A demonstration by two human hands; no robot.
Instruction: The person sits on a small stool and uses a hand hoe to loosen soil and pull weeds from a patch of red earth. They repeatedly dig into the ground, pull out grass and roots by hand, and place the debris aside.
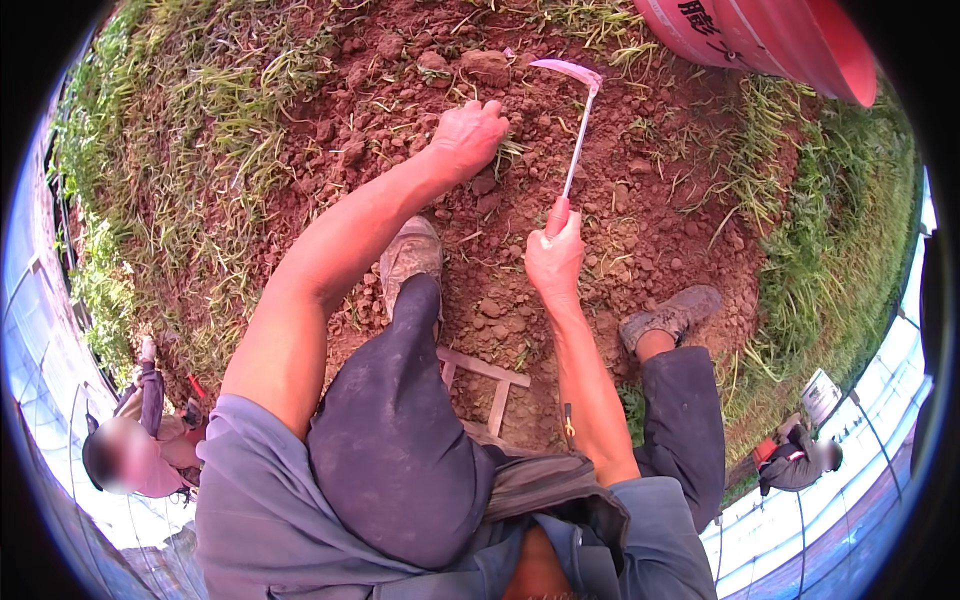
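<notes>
My right hand (556, 255) grips the reddish handle of a sickle (580, 135); its thin metal shaft points away from me and the curved blade bends to the left over loose soil. My left hand (471, 137) is low over the reddish-brown clods (484, 67), back of the hand up and fingers curled. A few green stems show beside and below its palm edge; whether the fingers hold anything is hidden. Cut or pulled green stalks (240, 127) lie in a wide band on the left.
A red plastic bucket (765, 45) lies tilted at the upper right. A wooden stool frame (484, 367) is beneath me, between my muddy shoes. Leafy plants (840, 217) line the right. One person (142, 450) is at the lower left, another (795, 461) at the lower right near a white bucket (821, 394).
</notes>
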